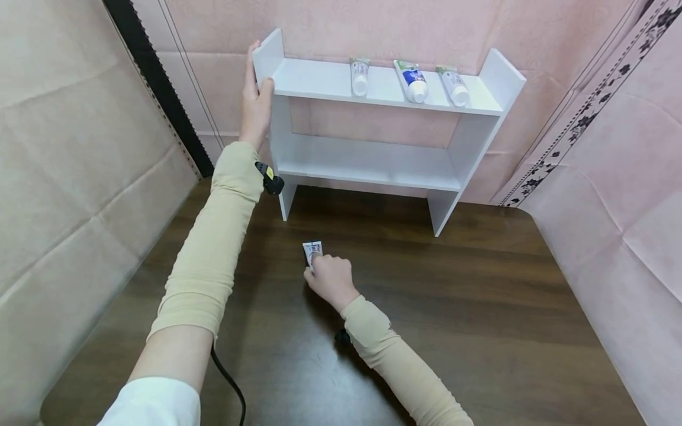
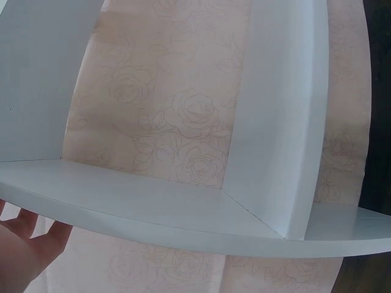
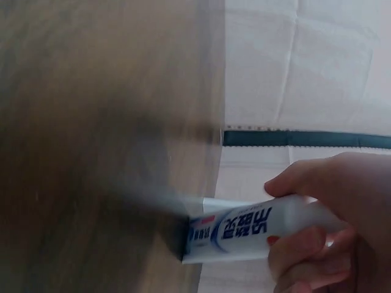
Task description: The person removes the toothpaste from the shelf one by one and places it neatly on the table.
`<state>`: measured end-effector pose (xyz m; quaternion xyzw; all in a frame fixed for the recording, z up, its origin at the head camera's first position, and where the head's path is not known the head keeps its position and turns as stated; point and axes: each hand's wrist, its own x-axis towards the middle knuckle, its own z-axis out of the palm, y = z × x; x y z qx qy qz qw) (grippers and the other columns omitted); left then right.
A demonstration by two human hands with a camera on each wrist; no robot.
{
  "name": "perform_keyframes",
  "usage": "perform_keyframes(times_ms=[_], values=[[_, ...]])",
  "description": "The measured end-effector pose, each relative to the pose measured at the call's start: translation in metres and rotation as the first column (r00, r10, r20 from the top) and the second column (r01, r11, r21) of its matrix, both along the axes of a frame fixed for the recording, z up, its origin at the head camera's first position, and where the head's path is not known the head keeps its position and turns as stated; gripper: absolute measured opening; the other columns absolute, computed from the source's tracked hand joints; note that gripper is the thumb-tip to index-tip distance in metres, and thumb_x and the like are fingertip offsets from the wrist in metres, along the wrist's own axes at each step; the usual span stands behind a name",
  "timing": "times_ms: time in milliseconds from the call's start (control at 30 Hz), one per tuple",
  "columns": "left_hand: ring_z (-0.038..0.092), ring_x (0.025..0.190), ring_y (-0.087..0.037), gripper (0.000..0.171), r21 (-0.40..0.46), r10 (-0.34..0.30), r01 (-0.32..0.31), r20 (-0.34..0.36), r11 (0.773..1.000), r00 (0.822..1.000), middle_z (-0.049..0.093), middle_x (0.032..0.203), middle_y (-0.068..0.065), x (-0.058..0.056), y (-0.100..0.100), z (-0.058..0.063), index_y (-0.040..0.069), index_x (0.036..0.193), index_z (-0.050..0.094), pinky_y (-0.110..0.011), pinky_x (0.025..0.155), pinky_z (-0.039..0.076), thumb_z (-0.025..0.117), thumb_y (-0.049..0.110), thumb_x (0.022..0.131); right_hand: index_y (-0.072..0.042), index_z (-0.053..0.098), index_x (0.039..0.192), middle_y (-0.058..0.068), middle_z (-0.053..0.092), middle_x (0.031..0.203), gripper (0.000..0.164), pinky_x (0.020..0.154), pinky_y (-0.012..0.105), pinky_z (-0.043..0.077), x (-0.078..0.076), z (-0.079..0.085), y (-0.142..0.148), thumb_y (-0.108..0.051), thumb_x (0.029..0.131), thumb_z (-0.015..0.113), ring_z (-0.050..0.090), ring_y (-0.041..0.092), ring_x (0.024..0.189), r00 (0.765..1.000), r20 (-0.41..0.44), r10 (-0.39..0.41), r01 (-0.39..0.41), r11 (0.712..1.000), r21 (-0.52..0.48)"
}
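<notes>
My right hand (image 1: 333, 281) grips a white toothpaste tube (image 3: 235, 229) with blue lettering by its capped end. In the right wrist view the tube's flat end points down at the table, close over the wood. My left hand (image 1: 257, 106) holds the left side panel of a white two-tier shelf (image 1: 367, 160) near its top, fingers along the outer face and thumb at the front edge. On the upper board lie a white tube (image 1: 360, 78), a blue-and-white tube (image 1: 411, 81) and another white tube (image 1: 453, 86), caps toward me.
The shelf stands at the back of a dark wooden table (image 1: 479, 307), before a pink rose-patterned cloth (image 1: 373, 29). Cloth walls rise at left and right. A black cable (image 1: 229, 376) runs below my left arm.
</notes>
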<state>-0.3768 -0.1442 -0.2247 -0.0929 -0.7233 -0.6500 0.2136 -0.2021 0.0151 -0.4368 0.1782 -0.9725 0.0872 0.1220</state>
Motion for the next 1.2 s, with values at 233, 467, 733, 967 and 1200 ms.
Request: perform_keyframes(times_ms=[233,467,733,967,1200], values=[[0.041,0.128,-0.008,0.063,0.018,-0.01,0.01,0.014,1.0,1.0,0.034,0.155,0.012,-0.001,0.003,0.0,0.039,0.154,0.019,-0.028,0.105,0.034,0.036,0.015,0.098,-0.002,0.069,0.104,0.006,0.072,0.069,0.033,0.039,0.031,0.035,0.015,-0.01,-0.016,-0.031,0.09,0.061,0.053,0.014,0.044,1.0,0.016,-0.027,0.024,0.989,0.148],[0.04,0.13,-0.008,0.063,0.017,-0.014,0.013,0.015,1.0,1.0,0.033,0.155,0.01,0.0,0.003,0.0,0.04,0.154,0.019,-0.029,0.105,0.034,0.035,0.015,0.098,0.004,0.059,0.128,0.009,0.075,0.084,0.051,0.045,0.035,0.044,0.021,-0.017,-0.024,-0.032,0.093,0.058,0.063,0.019,0.055,0.989,0.143,-0.031,-0.001,0.977,0.214],[0.039,0.132,-0.009,0.062,0.014,-0.024,0.023,0.008,1.0,1.0,0.033,0.155,0.011,0.0,0.003,0.001,0.04,0.154,0.018,-0.029,0.108,0.034,0.035,0.015,0.099,0.003,0.057,0.127,0.01,0.074,0.087,0.051,0.048,0.036,0.047,0.021,-0.019,-0.022,-0.034,0.092,0.06,0.065,0.022,0.06,0.979,0.201,-0.01,-0.036,0.974,0.222],[0.039,0.132,-0.008,0.062,0.001,-0.021,0.021,0.007,1.0,1.0,0.032,0.156,0.012,0.003,0.002,0.003,0.039,0.154,0.017,-0.029,0.108,0.033,0.034,0.016,0.099,0.0,0.057,0.123,0.009,0.072,0.083,0.046,0.046,0.035,0.045,0.017,-0.019,-0.021,-0.033,0.092,0.06,0.062,0.02,0.057,0.971,0.24,-0.011,-0.036,0.981,0.189],[0.038,0.133,-0.007,0.062,0.003,-0.027,0.027,0.012,1.0,1.0,0.031,0.156,0.014,0.004,0.001,0.002,0.04,0.154,0.016,-0.029,0.109,0.032,0.034,0.016,0.099,-0.007,0.061,0.104,0.005,0.064,0.072,0.025,0.044,0.03,0.039,0.008,-0.004,-0.009,-0.029,0.093,0.058,0.05,0.015,0.052,0.94,0.338,0.043,-0.077,0.993,0.087]])
